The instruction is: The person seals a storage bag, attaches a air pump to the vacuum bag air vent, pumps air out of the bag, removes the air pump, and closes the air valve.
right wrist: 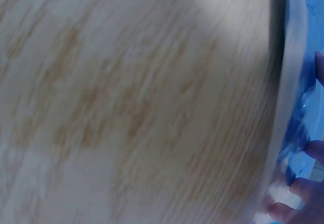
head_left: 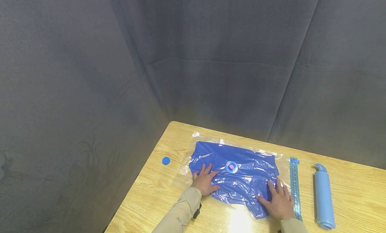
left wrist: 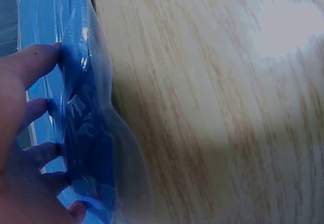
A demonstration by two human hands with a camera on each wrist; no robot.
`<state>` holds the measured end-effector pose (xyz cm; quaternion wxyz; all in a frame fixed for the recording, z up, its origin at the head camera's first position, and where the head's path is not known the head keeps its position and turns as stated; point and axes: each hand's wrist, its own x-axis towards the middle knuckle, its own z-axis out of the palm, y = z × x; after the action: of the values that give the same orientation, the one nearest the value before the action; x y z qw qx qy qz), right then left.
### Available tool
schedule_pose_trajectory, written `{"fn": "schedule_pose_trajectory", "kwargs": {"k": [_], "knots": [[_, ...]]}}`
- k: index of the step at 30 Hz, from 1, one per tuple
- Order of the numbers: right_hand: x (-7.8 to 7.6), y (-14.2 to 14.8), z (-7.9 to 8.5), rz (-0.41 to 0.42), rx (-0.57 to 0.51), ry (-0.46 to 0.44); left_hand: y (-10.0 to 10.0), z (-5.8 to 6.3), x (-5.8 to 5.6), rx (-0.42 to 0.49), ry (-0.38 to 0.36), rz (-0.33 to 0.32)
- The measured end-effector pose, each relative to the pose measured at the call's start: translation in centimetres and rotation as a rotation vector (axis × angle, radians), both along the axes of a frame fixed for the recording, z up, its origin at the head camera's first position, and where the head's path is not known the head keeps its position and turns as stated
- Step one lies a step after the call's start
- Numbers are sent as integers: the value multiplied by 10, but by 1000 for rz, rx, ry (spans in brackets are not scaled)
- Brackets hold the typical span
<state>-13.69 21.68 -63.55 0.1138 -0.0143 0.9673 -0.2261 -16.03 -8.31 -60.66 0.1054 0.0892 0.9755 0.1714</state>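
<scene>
A clear vacuum storage bag lies flat on the table with a folded blue garment inside, its plastic wrinkled and shiny. The round valve in its middle shows a pink centre. My left hand rests on the bag's left part with fingers spread. On the lower right part lies my right hand, fingers also spread, beside the teal zip strip. In the left wrist view, the left fingertips press on the plastic. Only some right fingers show at the right wrist view's edge.
A blue round cap sits on the wooden table left of the bag. To the right lies a light blue hand pump. A blue slider is at the zip strip's far end. Dark grey curtains stand behind and left.
</scene>
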Motion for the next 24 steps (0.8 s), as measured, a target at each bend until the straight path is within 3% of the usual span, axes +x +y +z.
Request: {"fn": "schedule_pose_trajectory", "kwargs": {"k": [11, 17, 24], "knots": [[0, 1, -3, 15, 4, 21, -2, 2, 0, 10, 6, 2], [0, 1, -5, 12, 4, 17, -16, 0, -2, 40, 107, 50], [0, 1, -5, 3, 2, 11, -54, -2, -10, 24, 223, 125]]}}
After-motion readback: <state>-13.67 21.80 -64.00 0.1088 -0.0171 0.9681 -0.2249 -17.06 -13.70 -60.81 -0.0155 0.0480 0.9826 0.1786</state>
